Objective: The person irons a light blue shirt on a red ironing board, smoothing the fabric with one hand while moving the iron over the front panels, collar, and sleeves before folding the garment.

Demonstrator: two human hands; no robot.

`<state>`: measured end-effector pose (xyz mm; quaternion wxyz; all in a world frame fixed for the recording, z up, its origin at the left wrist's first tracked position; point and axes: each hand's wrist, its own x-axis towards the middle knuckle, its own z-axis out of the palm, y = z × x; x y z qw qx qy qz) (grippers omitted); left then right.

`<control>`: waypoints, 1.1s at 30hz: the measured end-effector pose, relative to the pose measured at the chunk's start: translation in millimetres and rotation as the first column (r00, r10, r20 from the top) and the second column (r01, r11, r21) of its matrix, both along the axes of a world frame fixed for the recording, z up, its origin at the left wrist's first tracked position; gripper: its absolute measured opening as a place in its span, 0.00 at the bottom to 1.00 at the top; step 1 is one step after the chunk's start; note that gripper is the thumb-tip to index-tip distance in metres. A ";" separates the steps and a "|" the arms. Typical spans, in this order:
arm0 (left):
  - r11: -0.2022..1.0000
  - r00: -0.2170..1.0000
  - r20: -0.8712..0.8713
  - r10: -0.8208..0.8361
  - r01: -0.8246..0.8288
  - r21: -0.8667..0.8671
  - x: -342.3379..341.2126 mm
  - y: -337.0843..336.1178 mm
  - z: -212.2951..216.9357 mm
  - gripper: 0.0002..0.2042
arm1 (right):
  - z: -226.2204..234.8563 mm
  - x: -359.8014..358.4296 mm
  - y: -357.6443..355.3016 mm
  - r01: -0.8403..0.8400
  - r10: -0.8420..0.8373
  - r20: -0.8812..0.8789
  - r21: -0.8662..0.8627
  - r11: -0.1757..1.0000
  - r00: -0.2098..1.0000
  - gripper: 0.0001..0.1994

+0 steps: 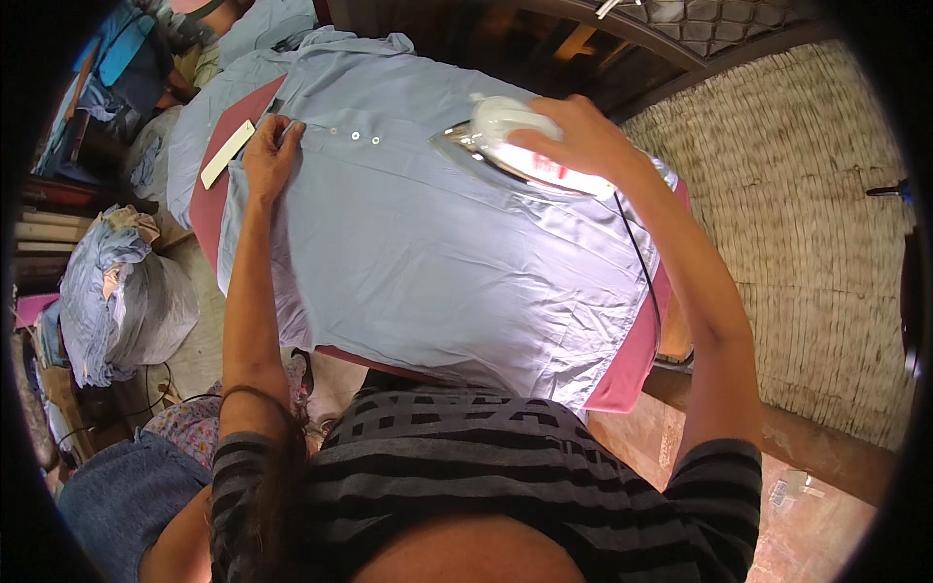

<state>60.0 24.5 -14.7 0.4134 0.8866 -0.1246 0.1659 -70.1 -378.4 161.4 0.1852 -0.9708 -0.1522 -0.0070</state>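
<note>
A light blue shirt (418, 262) lies spread flat over a maroon-covered ironing table (627, 374). My left hand (270, 151) presses down on the shirt's button strip near its far left corner, fingers gathered on the cloth. My right hand (573, 136) grips the handle of a white clothes iron (515, 151), whose metal sole rests on the shirt at the far right. The iron's black cord (641, 262) trails back along my right forearm.
A pale flat ruler-like strip (226, 154) lies on the table's left edge. More blue garments (209, 107) are heaped beyond it, and a bundle of cloth (126, 301) sits on the floor at left. A woven mat wall (807, 223) stands to the right.
</note>
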 end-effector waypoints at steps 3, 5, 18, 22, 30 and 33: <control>0.999 1.000 0.006 -0.021 0.022 -0.032 -0.6 -2.8 1.3 0.14 | 6.2 -43.0 -51.0 0.190 -0.185 -0.101 0.044 0.981 0.978 0.19; 1.000 1.000 -0.006 -0.007 0.007 -0.014 0.8 1.8 -2.2 0.14 | 5.0 -83.5 -77.1 0.238 -0.238 -0.032 -0.001 0.971 0.971 0.17; 0.933 0.996 -0.063 -0.059 0.032 -0.359 24.5 17.4 -23.8 0.08 | -19.8 -133.7 -100.2 0.228 -0.209 -0.183 0.089 0.970 0.961 0.14; 0.945 0.997 -0.019 -0.072 0.062 -0.322 22.2 1.4 -18.0 0.08 | -13.7 -132.0 -98.6 0.250 -0.223 -0.226 0.101 0.963 0.948 0.16; 0.981 0.999 -0.050 0.010 -0.019 -0.194 20.9 17.6 -21.9 0.11 | 82.0 -133.9 -142.3 0.526 -0.510 -0.130 0.199 0.827 0.850 0.22; 0.979 0.999 -0.044 0.006 -0.015 -0.205 21.8 17.3 -20.0 0.10 | 125.4 -165.8 -172.5 0.644 -0.642 -0.060 0.127 0.754 0.764 0.23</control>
